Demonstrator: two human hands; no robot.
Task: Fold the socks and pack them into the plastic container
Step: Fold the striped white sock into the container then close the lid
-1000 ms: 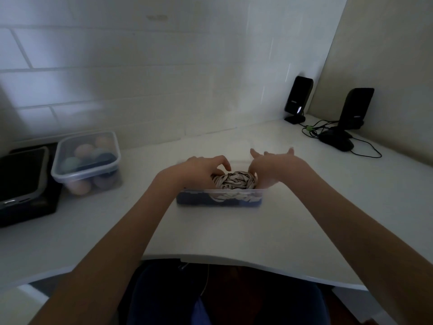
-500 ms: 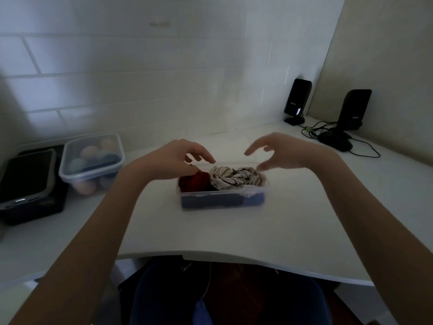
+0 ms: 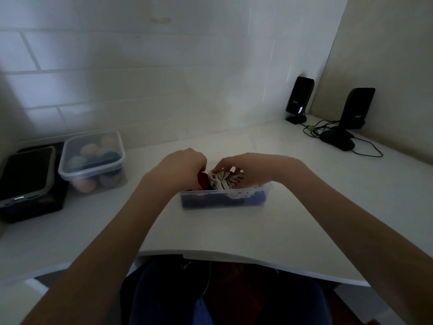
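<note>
This looks like a home desk corner. A white desk (image 3: 234, 233) with a curved near edge runs into a corner between a white-painted block wall (image 3: 140, 78) at the far side and a beige panel (image 3: 386, 55) on the right. Two black desktop speakers (image 3: 300, 99) with trailing cables (image 3: 365, 148) stand far right. On the left, a lidded plastic box of coloured balls (image 3: 92, 160) sits beside a phone (image 3: 25, 174) lying on a black box.

A white desk (image 3: 234, 231) carries an open plastic container (image 3: 225, 200) of socks near its front edge. To the left stand a lidded box (image 3: 92, 158) and a black case (image 3: 30, 184); two speakers (image 3: 299, 99) stand at the far right.
</note>
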